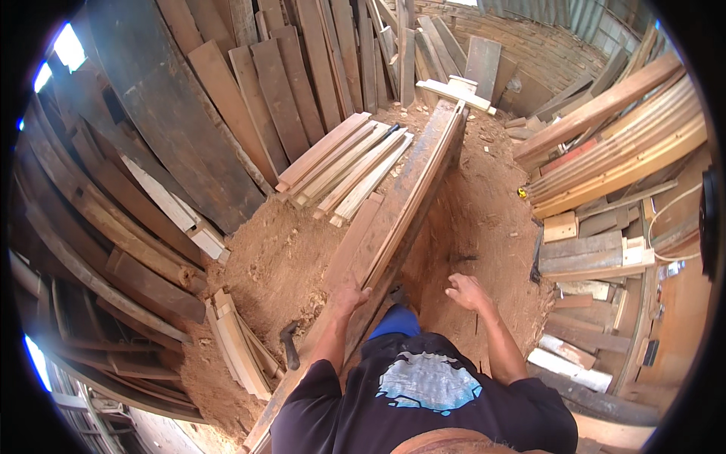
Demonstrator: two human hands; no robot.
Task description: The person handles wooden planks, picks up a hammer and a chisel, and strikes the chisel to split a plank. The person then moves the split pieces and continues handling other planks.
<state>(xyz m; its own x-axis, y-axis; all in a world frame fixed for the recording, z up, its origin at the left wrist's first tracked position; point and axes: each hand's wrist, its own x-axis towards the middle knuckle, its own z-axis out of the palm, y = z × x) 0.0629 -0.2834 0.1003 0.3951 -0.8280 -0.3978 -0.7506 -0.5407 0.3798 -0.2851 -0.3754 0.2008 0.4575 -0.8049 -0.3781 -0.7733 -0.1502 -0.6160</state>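
Note:
My left hand (349,294) is at the near end of a long reddish wooden board (393,238) on a narrow bench. Its fingers close over the board's end and edge, partly hidden from above. My right hand (466,293) hangs in the air to the right of the bench, over the sawdust. Its fingers are loosely bent and apart, with nothing in them. Along the bench top (435,129) the board runs away from me toward a pale crosspiece (457,92) at the far end.
Several cut strips (348,163) lie left of the bench, a dark tool (393,129) on them. A dark curved tool (290,344) lies near the bench's left side. Tall planks (166,106) lean at left; stacked lumber (620,144) lines the right. A yellow tape measure (522,193) sits there.

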